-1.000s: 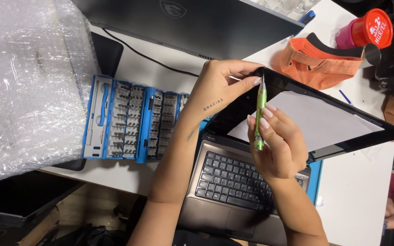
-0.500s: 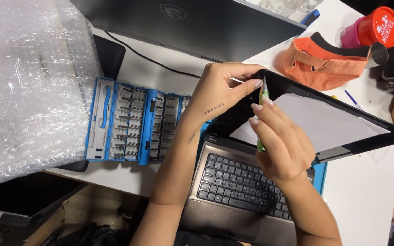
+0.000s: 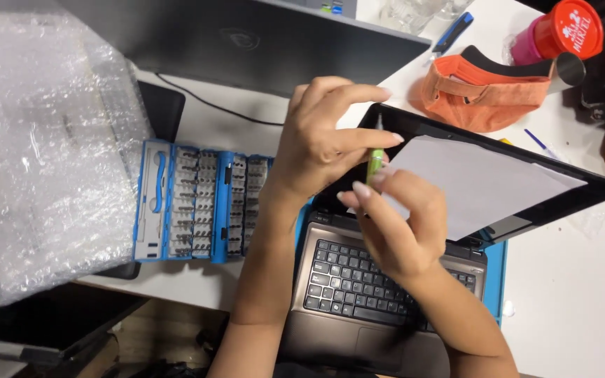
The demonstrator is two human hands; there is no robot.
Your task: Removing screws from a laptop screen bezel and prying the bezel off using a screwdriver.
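Right at the top-left corner of the laptop's tilted screen, both hands met over one small tool. The right hand (image 3: 404,224) pinched a green precision screwdriver (image 3: 374,164) between thumb and fingertips, its long axis running nearly straight up the frame, tip pointing away from the person toward the black bezel (image 3: 414,126). The tip itself sat just at the bezel's edge; whether it touched a screw could not be told from this view. The left hand (image 3: 320,136) arched over from the left, index finger and thumb curled around the driver's upper end, the other fingers lifted and loosely spread. So the left hand was the nearer one to the tip, the right one lower on the shaft.

Both forearms rose from the bottom of the frame, crossing above the laptop keyboard (image 3: 355,283). A white sheet of paper (image 3: 477,185) lay over the screen, just beside the driver on its right.

Off to the left, well apart from the hands, an open blue bit set (image 3: 197,203) lay on the white table (image 3: 568,294), next to a bundle of bubble wrap (image 3: 43,147). An orange cap (image 3: 488,91) sat behind the screen.
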